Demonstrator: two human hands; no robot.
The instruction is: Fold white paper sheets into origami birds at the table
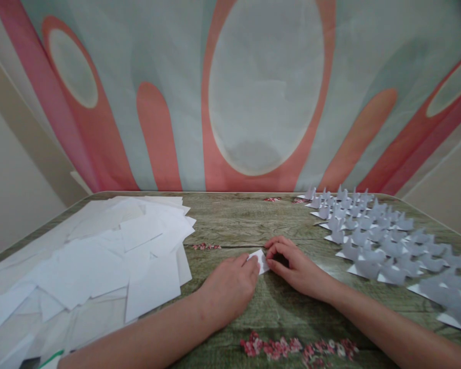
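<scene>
A small folded piece of white paper point(262, 262) lies on the table between my two hands, near the middle of the view. My left hand point(236, 282) rests over its left side, with the fingers pressed together on the paper. On the other side, my right hand point(290, 261) has its thumb and fingertips curled in a pinch at the paper's right edge. Part of the paper is hidden under the left fingers, so its full shape does not show.
Loose white paper sheets point(153, 271) are spread in an overlapping pile on the left. Rows of folded white paper birds point(392, 246) stand along the right. The wood-patterned tabletop point(230, 220) carries printed pink blossoms, and a pink and grey patterned backdrop point(269, 87) hangs behind it.
</scene>
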